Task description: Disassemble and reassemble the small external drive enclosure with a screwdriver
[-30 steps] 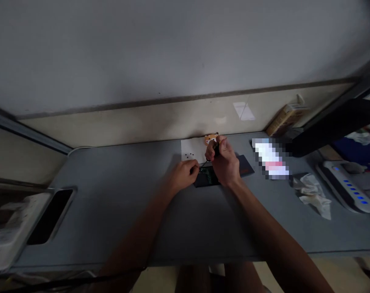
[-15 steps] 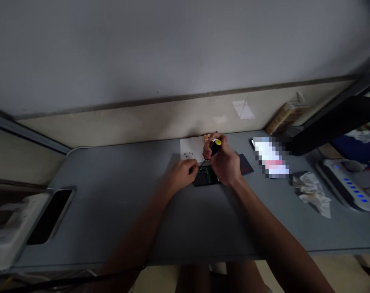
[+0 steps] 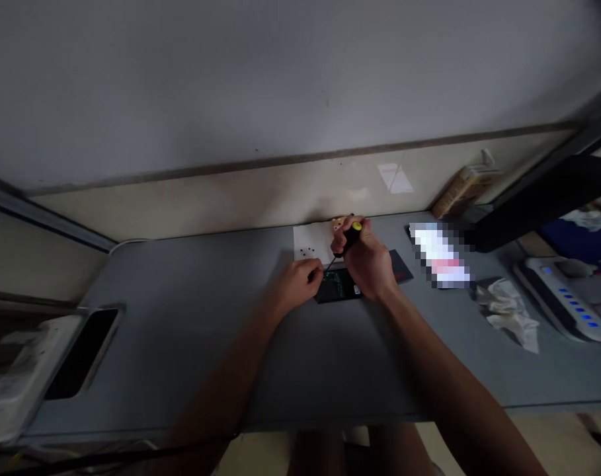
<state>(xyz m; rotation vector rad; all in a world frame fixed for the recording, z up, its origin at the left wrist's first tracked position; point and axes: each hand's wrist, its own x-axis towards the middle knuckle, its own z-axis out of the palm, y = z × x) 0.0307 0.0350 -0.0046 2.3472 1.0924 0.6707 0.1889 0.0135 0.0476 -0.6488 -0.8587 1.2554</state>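
My right hand [image 3: 372, 261] is wrapped round a black screwdriver [image 3: 352, 239] with a yellow end cap. Its thin shaft slants down and left toward an opened flat black device [image 3: 337, 291], which shows a green circuit board. My left hand [image 3: 301, 283] rests at the device's upper left corner, fingers curled together close to the screwdriver's tip. What those fingers grip, if anything, is hidden. Behind the device lies a white paper sheet [image 3: 313, 237] with several tiny dark pieces, probably screws, on it. A dark flat panel [image 3: 400, 266] lies partly behind my right hand.
A lit phone [image 3: 439, 254] lies to the right, with crumpled tissue [image 3: 511, 314] nearby. Farther right is a white power strip [image 3: 562, 297] with blue lights. A dark phone [image 3: 84, 354] lies at the left. A brown carton [image 3: 463, 192] leans by the wall.
The screwdriver handle has tilted slightly to the right with my right hand, baring more of the device's right end. My left hand stays almost in place.
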